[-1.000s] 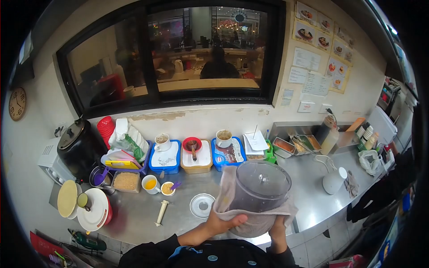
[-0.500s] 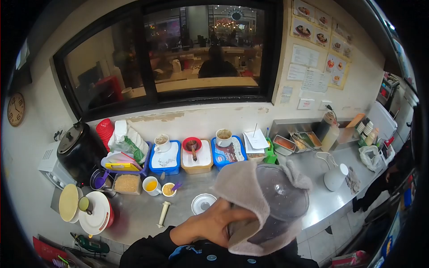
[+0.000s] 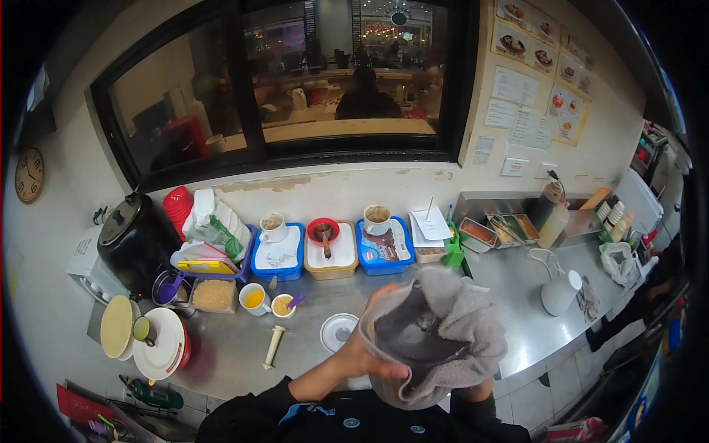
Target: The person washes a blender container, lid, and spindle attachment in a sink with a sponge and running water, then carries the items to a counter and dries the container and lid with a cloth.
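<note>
My left hand (image 3: 363, 356) is closed on a grey-brown towel (image 3: 465, 354) draped around a clear round bowl (image 3: 421, 332). Its thumb lies along the near side and its fingers reach up the left side. The bowl's mouth tilts toward me, showing a small knob at the middle of its bottom. Only the wrist of my right hand (image 3: 476, 391) shows, below the right side of the towel; its fingers are hidden. On the steel counter, left of the bowl, lies a round white lid (image 3: 340, 331).
A white corded appliance (image 3: 561, 293) stands right. A pale stick-like tool (image 3: 273, 347), a mug of yellow liquid (image 3: 255, 299) and a tub of crumbs (image 3: 214, 294) sit left. Behind are tubs (image 3: 384, 255), with metal food trays (image 3: 509, 230) at the back right.
The bowl has turned so its opening faces up toward me, with the towel bunched on its right. My left hand has shifted to its outer left side. My right wrist now shows.
</note>
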`<state>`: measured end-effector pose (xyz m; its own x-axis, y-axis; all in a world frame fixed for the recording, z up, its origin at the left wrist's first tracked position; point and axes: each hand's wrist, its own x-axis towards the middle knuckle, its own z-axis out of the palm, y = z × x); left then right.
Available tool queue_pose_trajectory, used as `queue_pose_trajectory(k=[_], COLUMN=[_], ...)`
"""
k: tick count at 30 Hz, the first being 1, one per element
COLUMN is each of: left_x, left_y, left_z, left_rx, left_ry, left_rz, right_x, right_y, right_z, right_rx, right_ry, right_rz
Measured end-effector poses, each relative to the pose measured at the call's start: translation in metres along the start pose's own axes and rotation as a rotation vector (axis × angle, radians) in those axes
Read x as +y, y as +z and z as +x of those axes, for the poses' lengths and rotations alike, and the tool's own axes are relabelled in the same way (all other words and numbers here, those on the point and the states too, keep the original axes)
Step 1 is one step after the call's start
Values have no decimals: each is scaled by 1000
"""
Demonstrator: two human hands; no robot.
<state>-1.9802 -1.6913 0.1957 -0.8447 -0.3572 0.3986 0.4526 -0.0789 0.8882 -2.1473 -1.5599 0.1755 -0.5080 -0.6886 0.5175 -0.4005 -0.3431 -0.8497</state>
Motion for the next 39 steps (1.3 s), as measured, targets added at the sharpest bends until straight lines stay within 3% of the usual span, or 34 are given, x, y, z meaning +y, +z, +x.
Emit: queue_pose_trajectory(k=[6,8,10,11,13,15,17,18,20,21,22,24,26,29,32,34,36,37,38,39], left_x=[-22,-24,-35,-41,-57,-62,-63,-73,-97,-98,-93,-81,-69,-81,-94,-87,-87,-92,-97,-102], left_y=[-8,-11,-22,-28,-31,-28,-23,-30,-46,-49,-47,-40,-34,-42,-31,-11,-4,-4,-4,-3], left_z=[-20,-20,-24,-27,-33,-39,-41,-46,-50,-49,-46,-36,-26,-29,-33,-25,-30,-32,-32,-31], left_rx=[175,244,385,423,449,474,586,588,756,755,757,760,721,608,521,463,396,311,305,324], left_ry=[113,115,122,93,29,-19,-175,-159,-260,-248,-194,-135,93,176,236,306,-26,-75,-72,-75], left_rz=[4,-15,-27,54,-54,-153,-527,-520,-605,-600,-588,-576,-442,-177,-104,-75,-497,-641,-642,-357], right_x=[6,10,23,17,23,54,35,21,5,17,21,24,6,-13,-17,-32,-61,-52,-50,-51], right_y=[12,18,20,28,34,24,24,32,51,57,60,63,60,60,58,56,56,55,55,57], right_z=[-16,-33,-42,-46,-53,-70,-68,-64,-59,-64,-65,-65,-55,-48,-54,-43,-35,-32,-30,-27], right_rx=[-152,-161,-285,-239,-203,-312,-388,-397,-82,61,57,324,328,265,186,92,-96,-182,-181,-106], right_ry=[-67,212,-276,175,493,413,478,462,585,543,535,644,654,608,503,472,448,430,425,400], right_rz=[-184,-111,-506,-259,123,42,-2,0,178,180,183,522,633,820,1112,1133,786,754,751,759])
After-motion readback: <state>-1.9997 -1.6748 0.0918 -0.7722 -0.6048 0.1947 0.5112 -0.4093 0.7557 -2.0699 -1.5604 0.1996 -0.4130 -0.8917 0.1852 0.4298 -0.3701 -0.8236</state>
